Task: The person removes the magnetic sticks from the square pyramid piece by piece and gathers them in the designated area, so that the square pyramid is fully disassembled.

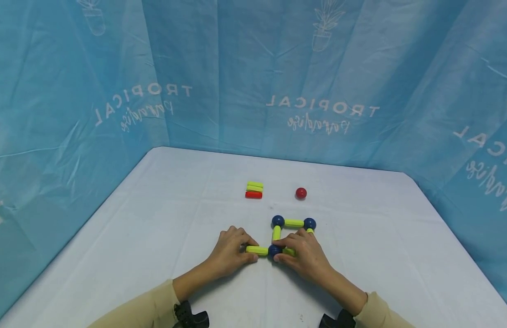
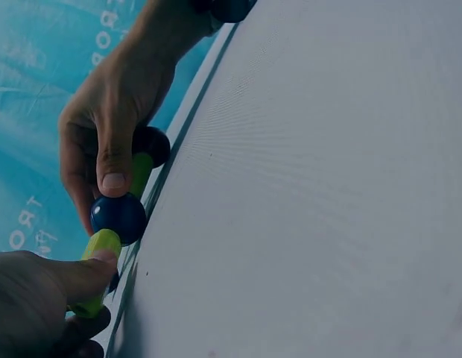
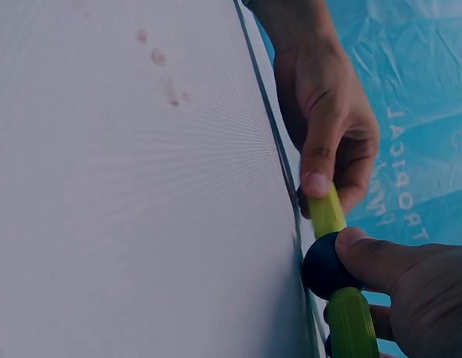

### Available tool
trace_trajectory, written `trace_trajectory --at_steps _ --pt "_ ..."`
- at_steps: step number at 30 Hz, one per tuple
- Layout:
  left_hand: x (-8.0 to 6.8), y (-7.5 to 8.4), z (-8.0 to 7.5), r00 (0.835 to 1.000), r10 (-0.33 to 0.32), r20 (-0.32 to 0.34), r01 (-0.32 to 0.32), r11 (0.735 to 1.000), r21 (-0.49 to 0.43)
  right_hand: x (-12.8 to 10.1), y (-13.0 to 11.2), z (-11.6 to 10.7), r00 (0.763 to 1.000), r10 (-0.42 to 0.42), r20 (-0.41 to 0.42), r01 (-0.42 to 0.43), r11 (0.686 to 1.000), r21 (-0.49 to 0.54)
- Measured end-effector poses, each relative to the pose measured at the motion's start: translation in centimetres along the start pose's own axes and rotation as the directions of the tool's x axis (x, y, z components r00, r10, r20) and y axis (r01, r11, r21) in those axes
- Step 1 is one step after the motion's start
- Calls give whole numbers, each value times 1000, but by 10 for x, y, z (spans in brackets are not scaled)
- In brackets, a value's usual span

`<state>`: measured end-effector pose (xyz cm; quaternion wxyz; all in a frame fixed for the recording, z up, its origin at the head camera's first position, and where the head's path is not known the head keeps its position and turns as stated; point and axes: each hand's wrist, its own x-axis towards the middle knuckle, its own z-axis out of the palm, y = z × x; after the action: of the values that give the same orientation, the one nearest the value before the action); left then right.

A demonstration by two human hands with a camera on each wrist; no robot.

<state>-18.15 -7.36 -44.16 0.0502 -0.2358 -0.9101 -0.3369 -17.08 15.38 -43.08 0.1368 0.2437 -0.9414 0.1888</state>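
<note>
A yellow-green stick (image 1: pixel 256 250) is pinched between thumb and fingers of my left hand (image 1: pixel 230 253); its right end touches a dark blue ball (image 1: pixel 274 251). My right hand (image 1: pixel 306 255) grips that ball, thumb on its near side, as the right wrist view shows on the blue ball (image 3: pixel 329 265). The ball belongs to a flat frame on the table, with more yellow-green sticks, one along the top (image 1: pixel 294 223), and blue balls at the far left corner (image 1: pixel 278 221) and far right corner (image 1: pixel 309 223). My right hand hides the near right corner.
Beyond the frame, two yellow-green sticks (image 1: pixel 255 186) and a red stick (image 1: pixel 253 195) lie side by side. A red ball (image 1: pixel 301 193) sits to their right. The white table (image 1: pixel 188 191) is bordered by a blue printed curtain (image 1: pixel 245 123).
</note>
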Motion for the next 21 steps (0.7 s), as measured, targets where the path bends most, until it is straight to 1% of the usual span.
trace_trajectory --at_steps 5,9,12,17,19,21 --pt "0 1 -2 1000 -7 1 8 997 -77 0 0 0 1000 -9 10 9 1000 1" --pt "1 1 -2 999 -39 22 42 993 -108 -1 1 0 999 -37 8 37 999 -14" --pt "1 1 -1 999 -43 21 45 993 -110 -1 1 0 999 -48 5 48 999 -25" --pt "1 -1 -2 1000 -28 8 29 995 -99 -1 1 -1 999 -44 9 44 999 -20" --pt "1 -3 -4 999 -37 -2 37 995 -91 0 1 -1 999 -43 16 44 999 -19" --pt "2 -6 -9 997 -71 -25 69 994 -90 0 0 -2 999 -38 27 38 999 -21"
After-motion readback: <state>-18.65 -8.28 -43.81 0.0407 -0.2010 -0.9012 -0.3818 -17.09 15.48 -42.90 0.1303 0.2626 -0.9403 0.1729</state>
